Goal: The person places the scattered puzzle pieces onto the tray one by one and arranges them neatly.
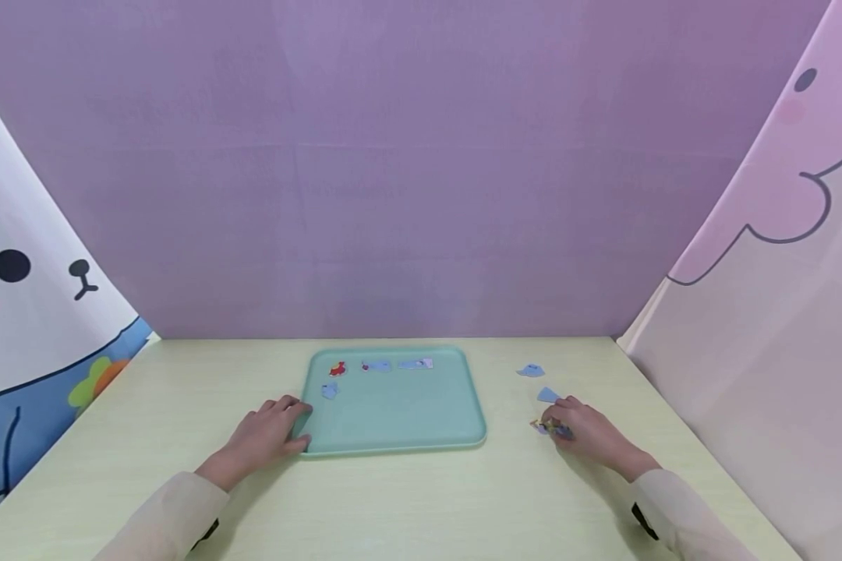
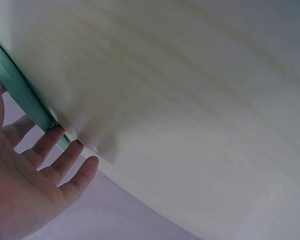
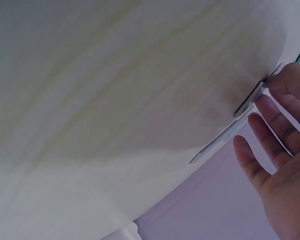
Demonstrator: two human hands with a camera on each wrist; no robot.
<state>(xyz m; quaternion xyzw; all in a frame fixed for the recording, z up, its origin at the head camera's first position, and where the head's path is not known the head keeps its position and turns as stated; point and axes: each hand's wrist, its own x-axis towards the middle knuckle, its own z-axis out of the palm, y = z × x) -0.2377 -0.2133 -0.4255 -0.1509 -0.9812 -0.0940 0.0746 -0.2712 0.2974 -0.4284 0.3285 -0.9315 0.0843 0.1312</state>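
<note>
My left hand point(image 1: 270, 431) rests at the left edge of a mint-green tray point(image 1: 400, 421), thumb by the near corner. In the left wrist view its fingers are spread loosely, fingertips at the tray's outer wall point(image 2: 27, 100). To the right of the tray, my right hand point(image 1: 589, 436) pinches a small flat puzzle piece point(image 1: 561, 429) with dark and yellowish print, thumb and forefinger at its edge. That piece point(image 3: 249, 101) stays close to the table in the right wrist view; the fingers partly cover it. Just beyond the fingertips lies a pale blue piece point(image 1: 547, 395).
On the tray lie a red piece point(image 1: 337, 369), a light blue piece point(image 1: 330, 390) and two long bluish pieces point(image 1: 376, 366) along the far side. Another blue piece point(image 1: 531, 370) lies farther back on the pale wooden table point(image 1: 393, 506). A purple cloth point(image 1: 421, 195) hangs behind.
</note>
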